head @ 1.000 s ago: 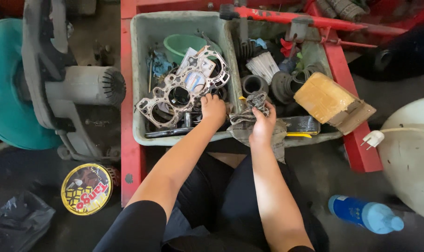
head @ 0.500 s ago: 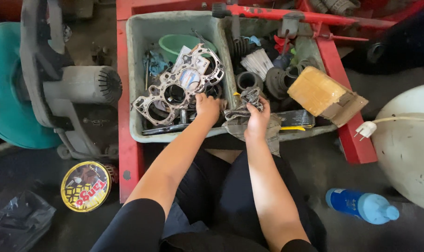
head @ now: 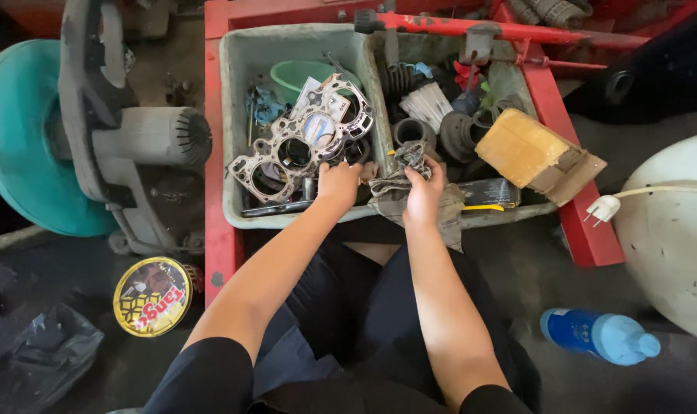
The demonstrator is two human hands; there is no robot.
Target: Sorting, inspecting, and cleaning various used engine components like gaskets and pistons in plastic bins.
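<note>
My left hand (head: 338, 184) rests in the left grey bin (head: 237, 123), fingers curled at the near end of a metal head gasket (head: 302, 146) with round holes. My right hand (head: 424, 192) grips a small dark metal part (head: 411, 157) above a grimy grey rag (head: 440, 211) that drapes over the front rim of the right grey bin (head: 509, 77). Both forearms reach forward over my lap. Whether the left hand actually holds anything is hidden by its fingers.
Rubber boots and black sleeves (head: 460, 130) fill the right bin, with a cardboard box (head: 536, 157) on its corner. A green bowl (head: 306, 74) lies in the left bin. A red frame (head: 578, 222) surrounds the bins. A blue bottle (head: 598, 335), round tin (head: 153, 297), white plug (head: 603, 208) and grey machine (head: 134, 138) lie around.
The view has shifted slightly downward and left. My right hand has lifted the small dark part a little off the rag. My left hand stays at the gasket's near end.
</note>
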